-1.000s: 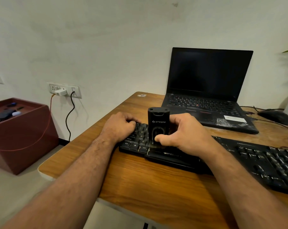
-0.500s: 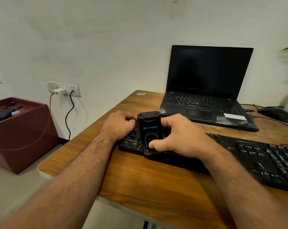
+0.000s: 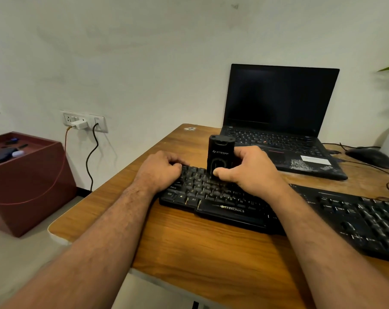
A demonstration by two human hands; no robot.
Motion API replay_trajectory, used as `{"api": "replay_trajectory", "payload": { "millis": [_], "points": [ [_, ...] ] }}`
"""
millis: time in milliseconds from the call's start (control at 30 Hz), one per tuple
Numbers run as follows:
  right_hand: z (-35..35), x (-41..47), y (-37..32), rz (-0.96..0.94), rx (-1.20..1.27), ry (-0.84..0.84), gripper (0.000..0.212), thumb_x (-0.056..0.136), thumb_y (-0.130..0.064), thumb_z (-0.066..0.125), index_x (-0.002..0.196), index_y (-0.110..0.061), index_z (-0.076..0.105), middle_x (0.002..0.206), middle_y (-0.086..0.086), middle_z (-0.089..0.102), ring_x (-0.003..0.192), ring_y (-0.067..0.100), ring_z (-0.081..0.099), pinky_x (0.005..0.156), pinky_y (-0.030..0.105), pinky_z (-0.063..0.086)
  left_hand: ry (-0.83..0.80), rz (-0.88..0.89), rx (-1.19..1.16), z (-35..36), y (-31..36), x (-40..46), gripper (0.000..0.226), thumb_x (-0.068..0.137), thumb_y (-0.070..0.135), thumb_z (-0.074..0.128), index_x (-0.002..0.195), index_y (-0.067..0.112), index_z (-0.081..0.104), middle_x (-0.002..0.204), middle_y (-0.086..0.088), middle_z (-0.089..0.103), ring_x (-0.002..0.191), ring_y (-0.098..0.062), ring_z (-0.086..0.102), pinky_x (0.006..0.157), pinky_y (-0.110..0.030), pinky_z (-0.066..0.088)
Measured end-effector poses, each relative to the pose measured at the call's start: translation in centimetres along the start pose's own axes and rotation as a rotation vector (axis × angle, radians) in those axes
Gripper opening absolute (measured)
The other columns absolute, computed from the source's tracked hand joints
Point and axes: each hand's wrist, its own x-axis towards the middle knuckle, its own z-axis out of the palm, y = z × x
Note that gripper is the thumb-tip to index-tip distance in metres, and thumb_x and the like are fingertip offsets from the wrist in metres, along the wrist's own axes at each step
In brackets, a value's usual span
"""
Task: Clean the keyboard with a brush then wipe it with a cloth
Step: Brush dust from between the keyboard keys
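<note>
One brush [image 3: 220, 156] stands upright on one keyboard [image 3: 222, 204], gripped by the right hand [image 3: 249, 170]. The left hand [image 3: 160, 172], fingers curled, rests on the keyboard's left end. One laptop [image 3: 278, 121] sits behind.

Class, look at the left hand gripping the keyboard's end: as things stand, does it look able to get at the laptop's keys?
Probably yes. The left hand grips the keyboard, so it must let go first. The brush in the right hand stands partly across the direct line to the laptop, but bare desk leaves a path around it.
</note>
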Motion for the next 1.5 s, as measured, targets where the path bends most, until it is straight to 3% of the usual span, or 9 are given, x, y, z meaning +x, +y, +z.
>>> {"api": "replay_trajectory", "payload": {
  "millis": [100,233,367,533,667,800,967,1100,1500],
  "points": [
    [-0.2,0.0,0.3,0.001,0.026,-0.093,0.023,0.079,-0.026,0.085,0.097,-0.032,0.073,0.085,-0.013,0.077,0.074,0.0,0.072,0.068,0.02,0.053,0.007,0.006,-0.012,0.2,-0.3,0.2,0.021,0.095,0.037,0.057,0.102,0.033,0.077,0.097,0.012,0.071,0.09,-0.003,0.061,0.094,-0.032,0.049],
    [-0.2,1.1,0.9,0.031,-0.02,0.097,0.029,0.08,-0.027,0.084,0.106,-0.028,0.071,0.09,-0.013,0.072,0.079,0.001,0.068,0.062,0.016,0.047,-0.022,0.026,-0.042,0.2,-0.5,0.3,0.02,0.094,0.04,0.058,0.102,0.037,0.077,0.104,0.012,0.072,0.1,-0.008,0.062,0.105,-0.044,0.045],
    [-0.3,1.4,1.1,0.031,0.004,0.007,0.025,0.079,-0.026,0.084,0.101,-0.03,0.071,0.088,-0.013,0.074,0.077,0.0,0.069,0.062,0.017,0.047,-0.017,0.033,-0.028,0.2,-0.4,0.4,0.019,0.094,0.035,0.059,0.1,0.037,0.077,0.1,0.013,0.072,0.096,-0.006,0.061,0.103,-0.043,0.046],
    [0.0,2.4,1.3,0.041,-0.07,0.165,0.021,0.08,-0.027,0.083,0.088,-0.033,0.064,0.085,-0.013,0.069,0.075,-0.001,0.064,0.055,0.014,0.044,-0.019,0.019,-0.034,0.2,-0.3,0.3,0.017,0.093,0.033,0.061,0.099,0.038,0.076,0.099,0.014,0.071,0.094,-0.006,0.061,0.103,-0.041,0.047],
    [0.2,2.3,1.2,0.019,-0.03,0.031,0.026,0.08,-0.028,0.084,0.102,-0.029,0.071,0.09,-0.012,0.072,0.076,0.0,0.068,0.058,0.013,0.046,-0.009,0.032,-0.012,0.2,-0.3,0.3,0.017,0.092,0.033,0.062,0.1,0.038,0.076,0.095,0.016,0.07,0.089,-0.002,0.06,0.099,-0.037,0.049],
    [0.1,2.9,1.8,0.072,-0.148,0.219,0.024,0.081,-0.027,0.08,0.102,-0.024,0.069,0.087,-0.009,0.066,0.076,0.002,0.06,0.057,0.018,0.044,-0.007,0.046,0.003,0.2,-0.3,0.4,0.017,0.091,0.033,0.062,0.1,0.038,0.076,0.094,0.017,0.071,0.087,0.0,0.06,0.096,-0.034,0.049],
    [-1.0,2.1,2.3,0.066,-0.024,0.076,0.026,0.08,-0.029,0.083,0.102,-0.028,0.07,0.089,-0.013,0.072,0.076,-0.002,0.066,0.056,0.014,0.043,-0.013,0.051,0.009,0.2,-0.4,0.4,0.016,0.091,0.034,0.063,0.1,0.038,0.076,0.095,0.018,0.07,0.088,0.0,0.06,0.097,-0.035,0.049],
    [-0.9,2.6,2.6,0.102,-0.095,0.236,0.027,0.08,-0.029,0.082,0.104,-0.023,0.07,0.094,-0.005,0.071,0.076,0.002,0.062,0.056,0.018,0.044,0.006,0.061,0.003,0.2,-0.5,0.4,0.015,0.089,0.034,0.065,0.095,0.04,0.077,0.094,0.018,0.071,0.086,-0.001,0.062,0.094,-0.033,0.051],
    [-2.4,1.5,2.9,0.126,0.025,0.15,0.034,0.08,-0.024,0.083,0.112,-0.022,0.072,0.094,-0.01,0.072,0.085,0.004,0.066,0.067,0.021,0.048,-0.011,0.062,-0.002,0.3,-0.5,0.6,0.013,0.09,0.034,0.066,0.096,0.038,0.077,0.092,0.017,0.071,0.087,-0.004,0.063,0.092,-0.033,0.051]
  ]
}}
